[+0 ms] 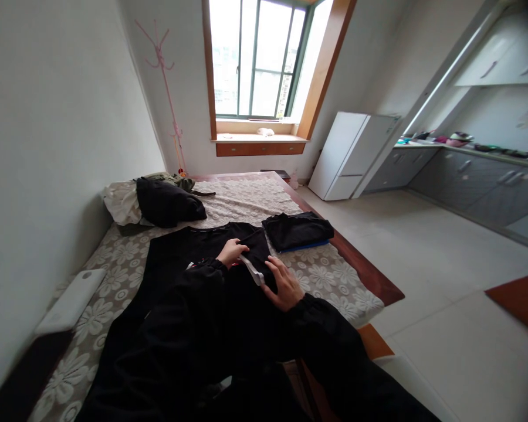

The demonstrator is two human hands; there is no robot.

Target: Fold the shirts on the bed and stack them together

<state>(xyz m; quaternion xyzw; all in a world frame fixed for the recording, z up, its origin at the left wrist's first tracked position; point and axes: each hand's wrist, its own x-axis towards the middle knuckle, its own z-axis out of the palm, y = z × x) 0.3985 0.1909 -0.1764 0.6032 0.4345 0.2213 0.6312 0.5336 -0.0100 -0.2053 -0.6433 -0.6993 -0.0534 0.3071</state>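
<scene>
A black garment [185, 252] lies spread over the patterned cloth, and its nearer part merges with my dark sleeves. My left hand [231, 253] pinches a folded-over part of it between thumb and fingers, beside a white strip [253, 271] along the fold. To the right, my right hand [286, 284] rests on the same black fabric with fingers stretched and thumb apart, the thumb near the strip's lower end. A little red and white shows by my left wrist, too small to make out. Beyond my right hand lies a folded black garment [297, 230] with a blue edge beneath.
The patterned cloth [321, 278] covers a wooden table or bed [374, 281]. Crumpled dark and pale clothes [167, 202] are heaped at its far left, with a white box-like object [73, 299] nearer. A pink coat stand [167, 88], window and white fridge [341, 155] stand beyond.
</scene>
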